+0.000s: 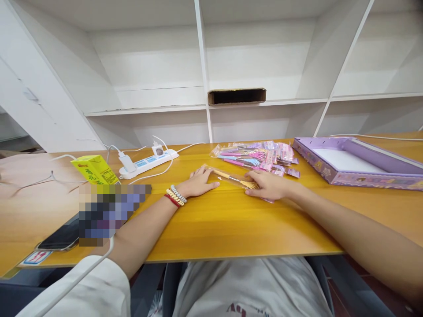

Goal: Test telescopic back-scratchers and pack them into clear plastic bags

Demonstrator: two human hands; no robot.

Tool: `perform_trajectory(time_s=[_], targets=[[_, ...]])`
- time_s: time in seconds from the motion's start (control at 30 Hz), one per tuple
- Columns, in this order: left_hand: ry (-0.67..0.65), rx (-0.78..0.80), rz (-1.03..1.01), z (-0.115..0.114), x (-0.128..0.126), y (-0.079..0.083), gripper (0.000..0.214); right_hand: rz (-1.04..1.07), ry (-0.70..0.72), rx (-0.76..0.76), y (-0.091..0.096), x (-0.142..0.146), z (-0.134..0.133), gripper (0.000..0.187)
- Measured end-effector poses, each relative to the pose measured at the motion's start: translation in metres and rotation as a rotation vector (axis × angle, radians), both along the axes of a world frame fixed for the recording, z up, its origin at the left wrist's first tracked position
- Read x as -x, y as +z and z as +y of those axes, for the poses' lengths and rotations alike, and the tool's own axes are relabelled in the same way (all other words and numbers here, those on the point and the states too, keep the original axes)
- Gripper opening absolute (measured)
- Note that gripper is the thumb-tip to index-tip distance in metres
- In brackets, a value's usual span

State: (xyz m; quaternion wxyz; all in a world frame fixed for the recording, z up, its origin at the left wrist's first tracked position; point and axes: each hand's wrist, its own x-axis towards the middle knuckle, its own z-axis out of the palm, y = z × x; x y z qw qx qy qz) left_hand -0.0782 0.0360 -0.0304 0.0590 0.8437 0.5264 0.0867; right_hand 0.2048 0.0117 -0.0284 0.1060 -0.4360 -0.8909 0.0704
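A yellow back scratcher in a clear plastic wrapper lies on the table in front of me, with a metal shaft and a claw-like end. My left hand rests flat by its handle end, fingertips at the wrapper and thumb stretched out. At the claw end, my right hand has its fingers and thumb closed around the package, covering part of it. Just beyond lies a pile of similar wrapped back scratchers in pink, blue and purple with pink cards.
A shallow purple box stands at the right. On the left are a white power strip with plugs and cables, a yellow carton and a dark phone. White shelves rise behind, holding a cardboard box.
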Motion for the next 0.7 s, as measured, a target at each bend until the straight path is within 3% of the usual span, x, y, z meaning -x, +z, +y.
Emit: perform_trajectory(time_s=[0.17, 0.4, 0.7], targets=[[-0.051, -0.012, -0.055, -0.0025, -0.0028, 0.0011, 0.058, -0.020, -0.016, 0.015, 0.0012, 0.0018, -0.0018, 0.056], [0.020, -0.034, -0.003, 0.0012, -0.0042, -0.0021, 0.070, -0.036, 0.053, 0.006, 0.0038, 0.0019, -0.0020, 0.054], [-0.046, -0.038, 0.010, 0.0023, -0.0046, -0.0022, 0.064, -0.029, 0.091, -0.062, 0.0017, 0.0014, -0.0013, 0.042]])
